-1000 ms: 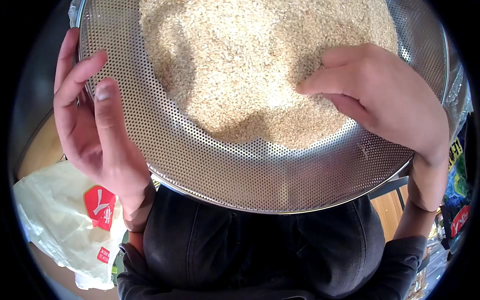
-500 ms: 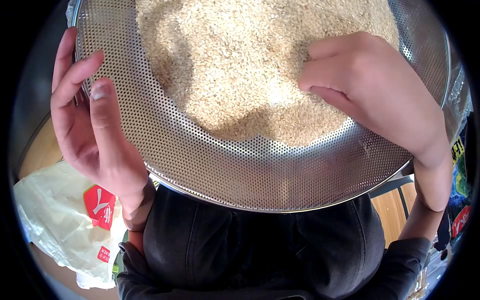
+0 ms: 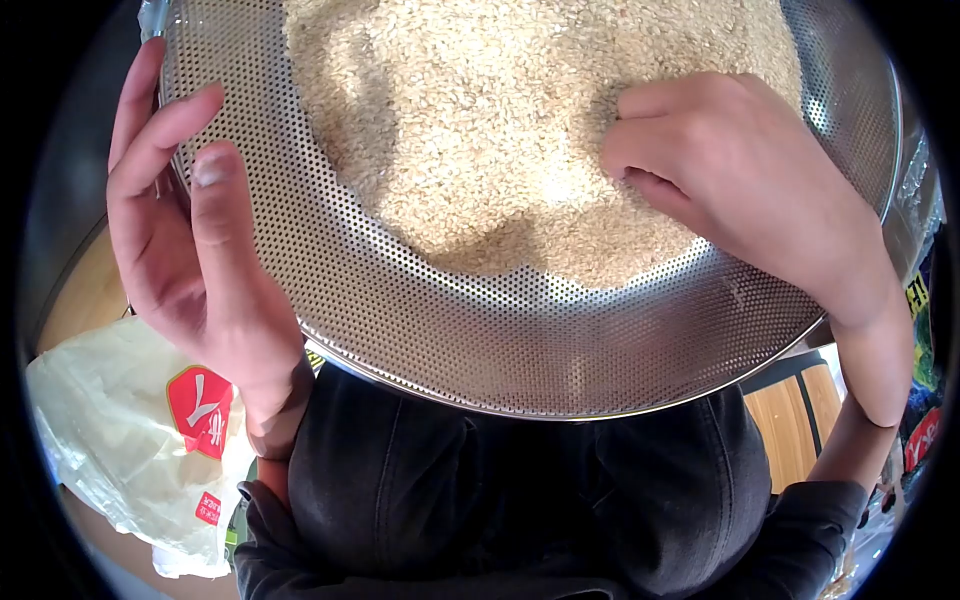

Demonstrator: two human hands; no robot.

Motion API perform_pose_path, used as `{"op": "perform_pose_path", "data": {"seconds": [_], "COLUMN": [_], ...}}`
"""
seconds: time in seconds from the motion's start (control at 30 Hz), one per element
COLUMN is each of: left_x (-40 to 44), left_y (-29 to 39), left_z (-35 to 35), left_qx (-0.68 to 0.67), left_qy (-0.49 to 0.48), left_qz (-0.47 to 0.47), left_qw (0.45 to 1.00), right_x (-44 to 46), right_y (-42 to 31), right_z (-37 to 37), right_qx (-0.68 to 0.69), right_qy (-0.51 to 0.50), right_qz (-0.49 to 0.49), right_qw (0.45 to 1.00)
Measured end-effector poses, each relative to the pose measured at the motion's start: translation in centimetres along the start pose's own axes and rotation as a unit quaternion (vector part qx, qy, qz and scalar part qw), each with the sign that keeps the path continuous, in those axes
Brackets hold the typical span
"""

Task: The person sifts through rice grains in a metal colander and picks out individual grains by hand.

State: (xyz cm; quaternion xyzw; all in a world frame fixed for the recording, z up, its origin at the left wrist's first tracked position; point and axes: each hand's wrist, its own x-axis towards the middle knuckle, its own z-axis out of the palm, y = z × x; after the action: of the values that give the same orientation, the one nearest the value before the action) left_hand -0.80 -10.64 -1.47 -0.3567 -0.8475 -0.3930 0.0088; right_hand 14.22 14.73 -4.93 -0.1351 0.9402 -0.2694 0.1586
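Rice point(image 3: 470, 140) lay in a strainer point(image 3: 470, 350) at twelve o'clock. The left hand point(image 3: 195, 245), fingers loosely parted, was at its nine o'clock rim. The right hand point(image 3: 755, 185) had curled fingers at the rice; whether they held any, I couldn't tell.

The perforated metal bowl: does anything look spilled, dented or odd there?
Nothing stands out. The grain lies inside the bowl, none visible on the near rim, and I see no dents; the bowl's far edge is out of view.

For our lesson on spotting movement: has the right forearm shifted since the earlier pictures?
Yes: the right forearm has moved outward, rightward, against the wooden surface, more of which now shows.
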Motion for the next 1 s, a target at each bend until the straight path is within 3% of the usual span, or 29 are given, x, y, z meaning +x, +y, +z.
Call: {"op": "perform_pose_path", "data": {"seconds": [0.67,0.73,0.77,0.87,1.0], "left_x": [0.0,0.0,-0.1,0.0,0.0], "left_y": [0.6,0.7,0.8,0.4,1.0], "left_z": [0.0,0.0,0.0,-0.1,0.0], "left_qx": [-0.012,-0.013,-0.018,-0.025,-0.042], "left_qy": [-0.017,-0.01,-0.014,-0.015,-0.009], "left_qz": [-0.029,-0.027,-0.036,-0.027,-0.041], "left_qw": [0.999,0.999,0.999,0.999,0.998], "right_x": [-0.1,0.2,0.0,-1.2,-2.7], "right_y": [0.1,0.6,0.9,1.0,1.5], "right_z": [0.4,-0.5,-1.4,-3.5,-3.4], "right_qx": [-0.011,0.136,0.134,0.219,0.359], "right_qy": [0.015,0.06,0.062,-0.036,0.112], "right_qz": [-0.009,-0.045,-0.047,0.077,0.103], "right_qw": [1.0,0.988,0.988,0.972,0.921]}}
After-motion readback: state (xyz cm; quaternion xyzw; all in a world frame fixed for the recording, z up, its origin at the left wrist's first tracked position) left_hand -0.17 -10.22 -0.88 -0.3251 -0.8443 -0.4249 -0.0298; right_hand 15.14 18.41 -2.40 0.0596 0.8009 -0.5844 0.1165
